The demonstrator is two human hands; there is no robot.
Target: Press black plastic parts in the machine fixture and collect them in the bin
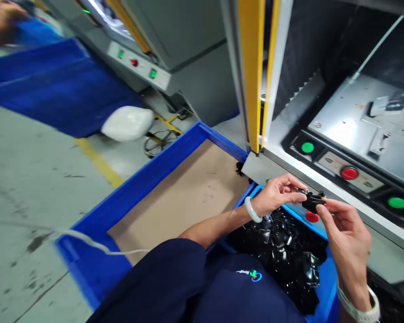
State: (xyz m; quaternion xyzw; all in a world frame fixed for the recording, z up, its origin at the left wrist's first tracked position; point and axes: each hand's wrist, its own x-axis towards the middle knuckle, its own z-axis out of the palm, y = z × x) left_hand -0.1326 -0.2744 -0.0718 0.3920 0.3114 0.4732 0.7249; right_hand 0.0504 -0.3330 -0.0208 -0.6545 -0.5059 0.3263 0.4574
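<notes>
Both my hands meet over a small blue bin point(326, 273) full of several shiny black plastic parts point(286, 255). My left hand point(278, 193) pinches one small black part point(312, 201) from the left. The fingertips of my right hand point(346, 233) close on the same part from the right. A pale bangle circles my left wrist and a white band my right wrist. My dark blue sleeve and lap fill the bottom of the view.
A large blue crate point(128, 202) lined with brown cardboard sits to my left on the floor. Ahead stands a grey machine with green buttons point(307, 147), a red button point(349, 173), a yellow post point(252, 72) and a steel plate point(357, 121). A white bag point(128, 123) lies further off.
</notes>
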